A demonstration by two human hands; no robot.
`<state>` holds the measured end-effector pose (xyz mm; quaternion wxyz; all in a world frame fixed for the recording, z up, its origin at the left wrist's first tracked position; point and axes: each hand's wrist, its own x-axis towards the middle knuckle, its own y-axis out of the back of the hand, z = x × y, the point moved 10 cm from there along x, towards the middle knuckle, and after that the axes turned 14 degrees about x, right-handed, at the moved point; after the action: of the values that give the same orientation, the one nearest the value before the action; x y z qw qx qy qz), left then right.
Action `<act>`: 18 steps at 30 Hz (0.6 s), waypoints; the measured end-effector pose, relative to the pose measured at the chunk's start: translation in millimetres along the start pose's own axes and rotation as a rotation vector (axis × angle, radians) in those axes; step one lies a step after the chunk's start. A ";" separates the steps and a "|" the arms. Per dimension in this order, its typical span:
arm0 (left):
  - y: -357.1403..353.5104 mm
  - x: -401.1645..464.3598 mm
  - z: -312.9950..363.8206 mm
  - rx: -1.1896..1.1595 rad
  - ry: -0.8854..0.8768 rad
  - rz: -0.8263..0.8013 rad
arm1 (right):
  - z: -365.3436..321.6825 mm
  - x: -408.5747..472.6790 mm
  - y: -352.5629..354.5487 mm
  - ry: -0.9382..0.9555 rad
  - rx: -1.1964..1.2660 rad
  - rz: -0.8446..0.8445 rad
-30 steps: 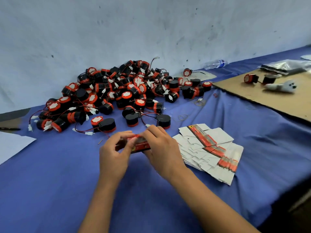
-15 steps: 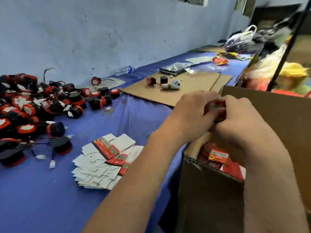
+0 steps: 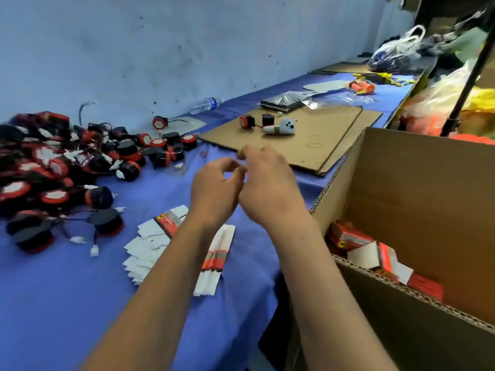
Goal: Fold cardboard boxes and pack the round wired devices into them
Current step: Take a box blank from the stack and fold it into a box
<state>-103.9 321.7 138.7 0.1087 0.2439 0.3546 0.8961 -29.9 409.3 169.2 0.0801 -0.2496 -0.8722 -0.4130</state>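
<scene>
Blue tablecloth (image 3: 80, 303), left hand (image 3: 214, 194) and right hand (image 3: 270, 188) grips loosely curled, empty, labels unreadable

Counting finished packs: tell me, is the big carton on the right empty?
No. Several small red-and-white boxes lie inside the big carton.

I see both bare forearms reaching forward side by side, my left hand (image 3: 214, 191) and right hand (image 3: 270, 188) touching, fingers loosely curled, nothing visible in either grasp.
</scene>
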 end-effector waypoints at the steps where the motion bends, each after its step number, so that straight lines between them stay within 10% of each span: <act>1: 13.8 -6.7 -39.8 0.052 0.126 0.040 | -12.0 3.6 -32.7 0.037 0.068 -0.089; 6: 55.8 -60.1 -192.3 0.521 0.596 0.006 | -1.6 -3.4 -189.5 -0.106 -0.049 -0.597; 18: 82.5 -60.6 -226.9 -0.151 0.622 0.523 | -15.1 38.8 -232.6 -0.047 0.060 -0.489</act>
<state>-170.4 107.5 30.8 -0.2175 0.0346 0.2298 0.9480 -181.0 287.9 34.1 -0.0350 -0.0384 -0.9202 -0.3879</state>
